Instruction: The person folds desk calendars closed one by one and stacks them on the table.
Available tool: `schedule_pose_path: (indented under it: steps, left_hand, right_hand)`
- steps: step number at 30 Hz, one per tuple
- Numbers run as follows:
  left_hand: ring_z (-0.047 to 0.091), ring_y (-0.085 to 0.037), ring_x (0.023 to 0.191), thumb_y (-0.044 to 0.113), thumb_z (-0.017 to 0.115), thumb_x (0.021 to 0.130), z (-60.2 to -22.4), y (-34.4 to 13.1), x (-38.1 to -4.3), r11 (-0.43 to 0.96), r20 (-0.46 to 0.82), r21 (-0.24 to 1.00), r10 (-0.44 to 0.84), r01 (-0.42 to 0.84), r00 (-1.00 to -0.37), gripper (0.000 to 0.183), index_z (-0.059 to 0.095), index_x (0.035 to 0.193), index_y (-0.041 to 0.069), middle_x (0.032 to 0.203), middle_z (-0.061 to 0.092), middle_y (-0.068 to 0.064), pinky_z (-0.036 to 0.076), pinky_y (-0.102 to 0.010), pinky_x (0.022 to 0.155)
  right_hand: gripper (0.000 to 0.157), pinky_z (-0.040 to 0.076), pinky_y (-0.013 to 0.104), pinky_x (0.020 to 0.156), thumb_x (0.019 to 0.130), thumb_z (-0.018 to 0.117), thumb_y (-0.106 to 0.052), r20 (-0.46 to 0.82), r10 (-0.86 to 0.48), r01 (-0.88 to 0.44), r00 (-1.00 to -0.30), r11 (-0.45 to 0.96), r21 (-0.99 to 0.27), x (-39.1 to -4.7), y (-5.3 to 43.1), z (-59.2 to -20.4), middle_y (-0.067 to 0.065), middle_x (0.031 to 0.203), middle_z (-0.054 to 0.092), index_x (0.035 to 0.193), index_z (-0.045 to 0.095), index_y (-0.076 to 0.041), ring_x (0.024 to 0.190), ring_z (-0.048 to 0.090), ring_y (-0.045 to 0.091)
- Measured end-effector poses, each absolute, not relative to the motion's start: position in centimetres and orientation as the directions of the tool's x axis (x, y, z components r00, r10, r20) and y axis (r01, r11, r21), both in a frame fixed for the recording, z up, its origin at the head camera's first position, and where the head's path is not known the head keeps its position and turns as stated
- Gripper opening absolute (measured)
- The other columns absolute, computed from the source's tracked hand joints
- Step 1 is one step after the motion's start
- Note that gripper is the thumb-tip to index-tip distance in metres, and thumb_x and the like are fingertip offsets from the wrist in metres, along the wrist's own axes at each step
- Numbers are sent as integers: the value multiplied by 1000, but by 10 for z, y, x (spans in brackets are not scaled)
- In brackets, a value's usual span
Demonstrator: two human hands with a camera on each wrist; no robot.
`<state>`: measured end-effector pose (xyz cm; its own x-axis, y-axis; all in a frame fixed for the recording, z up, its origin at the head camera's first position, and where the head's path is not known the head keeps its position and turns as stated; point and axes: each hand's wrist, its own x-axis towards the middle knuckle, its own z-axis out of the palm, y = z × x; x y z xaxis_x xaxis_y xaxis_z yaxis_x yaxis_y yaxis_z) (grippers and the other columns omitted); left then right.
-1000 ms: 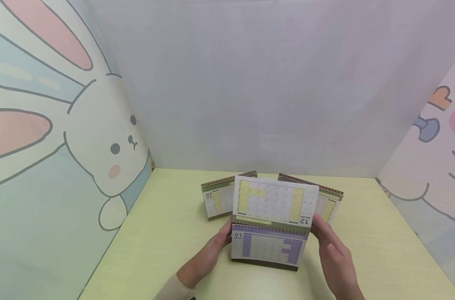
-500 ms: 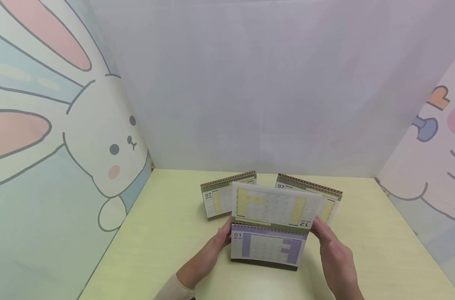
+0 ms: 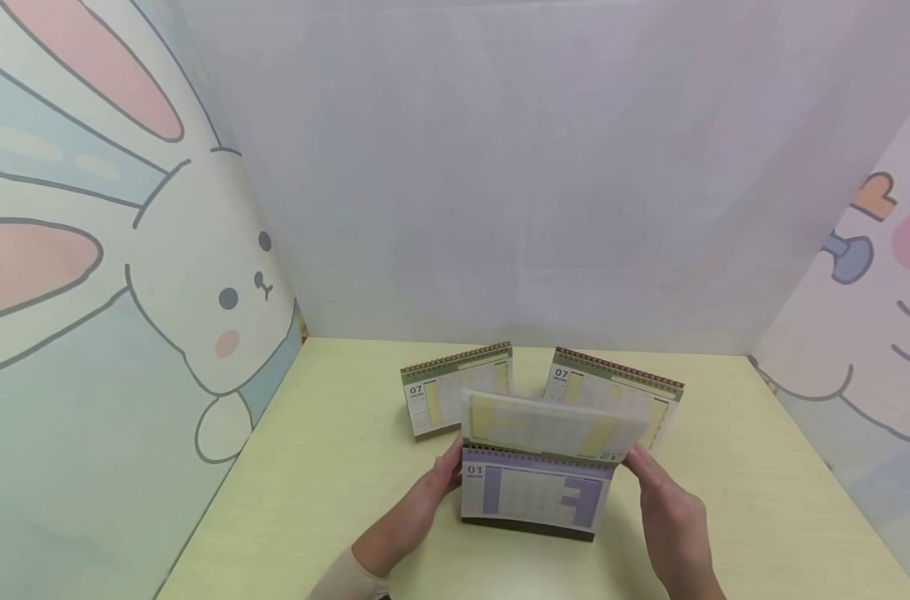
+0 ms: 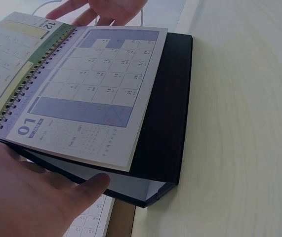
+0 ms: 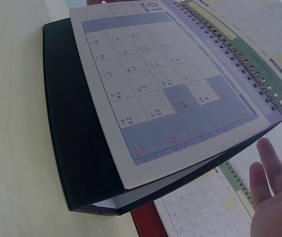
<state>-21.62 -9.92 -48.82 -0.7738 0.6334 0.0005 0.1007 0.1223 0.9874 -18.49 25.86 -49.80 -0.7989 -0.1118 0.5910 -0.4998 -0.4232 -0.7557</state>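
A spiral-bound desk calendar (image 3: 530, 492) on a black stand stands near the front, showing the purple 01 page. Its turned page (image 3: 545, 427), marked 12, leans back above the rings. My left hand (image 3: 421, 504) lies along the calendar's left side; in the left wrist view its thumb (image 4: 94, 190) extends across the stand's open side and its other fingers are partly hidden. My right hand (image 3: 672, 512) is at the right side, fingertips by the ring end and turned page. In the right wrist view its fingers (image 5: 271, 168) are extended, with no hold visible.
Two more desk calendars, both showing 07 pages, stand behind: one at back left (image 3: 455, 387), another at back right (image 3: 612, 392). The pale yellow table (image 3: 312, 450) meets a plain back wall (image 3: 530, 183) and cartoon-printed side walls.
The raised 12 page has tipped further backward, uncovering more of the two calendars behind. Both hands stay nearly where they were beside the front calendar.
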Motion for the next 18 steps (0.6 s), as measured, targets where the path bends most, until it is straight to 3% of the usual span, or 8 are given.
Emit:
schedule_pose_path:
  steps: [6, 9, 12, 18]
  left_hand:
    - [4, -38, 173, 53, -10, 113, -488, -101, -216, 139, -6, 985, 634, 106, -773, 70, -15, 174, 19, 185, -7, -7, 19, -26, 138]
    - [3, -39, 172, 53, -11, 113, -489, -101, -216, 139, -1, 984, 640, 114, -768, 71, -16, 174, 17, 185, -8, -8, 18, -25, 137]
    - [2, -41, 172, 52, -11, 113, -488, -102, -216, 137, 4, 983, 644, 120, -765, 70, -16, 173, 16, 185, -9, -10, 18, -23, 136]
    - [6, -37, 173, 52, -10, 113, -489, -101, -215, 125, 6, 986, 633, 110, -774, 69, -13, 174, 19, 186, -5, -6, 20, -19, 134]
  right_hand:
    - [55, 27, 14, 129, 114, 19, 7, 626, -108, -503, -773, -498, -707, -184, 257, -496, 5, 158, 62, 152, 58, 3, 158, 48, 10]
    - [57, 28, 14, 129, 114, 20, 5, 568, -87, -476, -819, -450, -755, -182, 255, -493, -1, 156, 66, 150, 63, -6, 156, 50, 6]
    - [58, 28, 12, 128, 114, 19, 5, 530, -82, -458, -844, -403, -792, -180, 255, -492, -6, 154, 66, 151, 62, -7, 155, 51, 4]
    - [53, 17, 18, 133, 113, 15, 5, 588, -127, -473, -799, -471, -744, -185, 258, -499, 8, 167, 53, 156, 45, 13, 163, 41, 12]
